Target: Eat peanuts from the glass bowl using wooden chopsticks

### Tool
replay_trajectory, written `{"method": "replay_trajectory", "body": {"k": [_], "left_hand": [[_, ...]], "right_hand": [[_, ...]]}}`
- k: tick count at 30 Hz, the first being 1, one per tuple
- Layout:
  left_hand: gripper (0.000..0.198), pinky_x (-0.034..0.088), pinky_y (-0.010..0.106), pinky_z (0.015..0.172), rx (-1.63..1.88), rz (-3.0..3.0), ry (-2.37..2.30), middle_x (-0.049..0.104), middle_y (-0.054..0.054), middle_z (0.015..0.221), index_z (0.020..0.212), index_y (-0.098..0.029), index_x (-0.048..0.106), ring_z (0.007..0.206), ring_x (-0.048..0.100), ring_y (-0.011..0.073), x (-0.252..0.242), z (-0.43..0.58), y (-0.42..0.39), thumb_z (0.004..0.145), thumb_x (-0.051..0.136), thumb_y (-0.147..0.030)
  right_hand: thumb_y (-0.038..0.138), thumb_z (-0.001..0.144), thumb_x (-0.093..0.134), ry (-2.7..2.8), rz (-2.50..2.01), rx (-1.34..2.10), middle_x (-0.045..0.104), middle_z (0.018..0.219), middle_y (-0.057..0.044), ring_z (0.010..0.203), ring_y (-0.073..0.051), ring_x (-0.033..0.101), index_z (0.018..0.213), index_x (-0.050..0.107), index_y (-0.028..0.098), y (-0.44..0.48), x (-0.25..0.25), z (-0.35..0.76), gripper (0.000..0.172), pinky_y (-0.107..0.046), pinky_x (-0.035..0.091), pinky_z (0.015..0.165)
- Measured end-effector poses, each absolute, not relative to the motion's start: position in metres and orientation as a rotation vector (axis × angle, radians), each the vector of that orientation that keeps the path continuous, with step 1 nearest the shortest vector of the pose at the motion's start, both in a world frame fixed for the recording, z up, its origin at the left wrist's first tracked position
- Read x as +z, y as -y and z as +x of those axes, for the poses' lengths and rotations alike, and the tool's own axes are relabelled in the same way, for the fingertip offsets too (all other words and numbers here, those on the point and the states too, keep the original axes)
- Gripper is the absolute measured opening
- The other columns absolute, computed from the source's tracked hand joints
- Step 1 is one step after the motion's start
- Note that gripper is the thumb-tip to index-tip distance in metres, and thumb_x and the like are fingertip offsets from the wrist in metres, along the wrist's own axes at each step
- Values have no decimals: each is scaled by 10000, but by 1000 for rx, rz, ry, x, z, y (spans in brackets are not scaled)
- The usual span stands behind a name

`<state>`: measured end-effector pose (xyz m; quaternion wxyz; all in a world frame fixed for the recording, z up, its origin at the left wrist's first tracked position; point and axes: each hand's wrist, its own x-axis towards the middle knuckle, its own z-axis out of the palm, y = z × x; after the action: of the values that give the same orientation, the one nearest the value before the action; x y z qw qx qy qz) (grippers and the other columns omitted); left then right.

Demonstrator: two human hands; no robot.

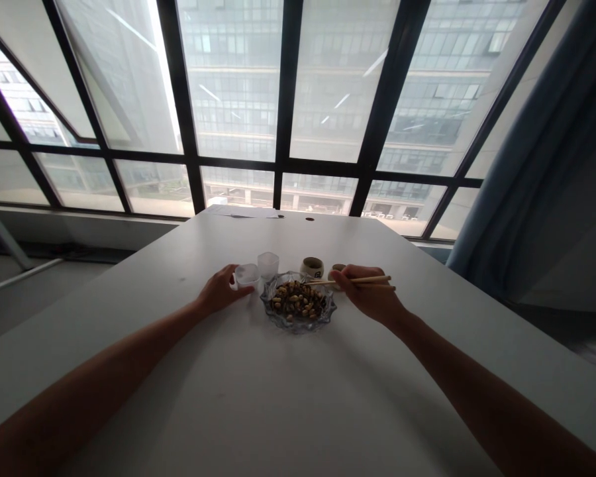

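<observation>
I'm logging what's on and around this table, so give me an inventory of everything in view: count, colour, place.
Table: 1, white, centre
Bowl: 1, clear, scalloped, mid-table
Nuts or seeds: many, tan and dark, in the bowl
Translucent cups: 2, whitish, left behind the bowl
Small round cups: 2, beige, right behind the bowl, one partly hidden
Chopsticks: 2, pale tan, right of the bowl, reaching over it
Flat sheets: count unclear, white, far table edge
Dark spots: 2, far tabletop
Windows: several panes, black frames, behind
Curtain: 1, blue, right
Left hand: 1, on the left translucent cup
Right hand: 1, holding the chopsticks
</observation>
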<state>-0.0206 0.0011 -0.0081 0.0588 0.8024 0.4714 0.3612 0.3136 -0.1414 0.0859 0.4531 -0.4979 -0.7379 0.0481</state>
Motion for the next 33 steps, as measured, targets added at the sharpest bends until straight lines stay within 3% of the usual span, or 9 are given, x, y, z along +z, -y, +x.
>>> {"method": "replay_trajectory", "body": {"k": [9,15,25,33], "left_hand": [[629,440,300,627,1085,2409,-1427,595,17,786,1082,-172,627,666,563,180,-7,-20,0,686,703,-655],[631,445,297,616,1072,2407,-1430,600,18,786,1083,-175,626,665,565,179,-6,-19,0,684,706,-657],[627,454,300,616,1058,2422,-1433,616,23,796,1095,-168,625,666,580,183,-8,-20,-2,697,707,-646],[630,444,297,606,1066,2423,-1431,615,24,794,1102,-171,621,663,578,184,-8,-20,-2,697,707,-646]], "right_hand": [[590,927,546,1967,-1182,502,610,529,-34,474,-133,557,601,592,184,147,91,308,522,-248,413,451],[646,932,486,1898,-1236,368,570,485,-21,426,-125,512,615,593,186,152,103,316,569,-248,374,405],[518,964,525,2176,-1132,247,575,533,-17,485,-126,494,601,585,204,150,102,319,484,-268,389,484],[536,960,527,2150,-1119,264,590,559,-27,511,-133,505,618,586,198,149,102,320,485,-275,407,500]]}}
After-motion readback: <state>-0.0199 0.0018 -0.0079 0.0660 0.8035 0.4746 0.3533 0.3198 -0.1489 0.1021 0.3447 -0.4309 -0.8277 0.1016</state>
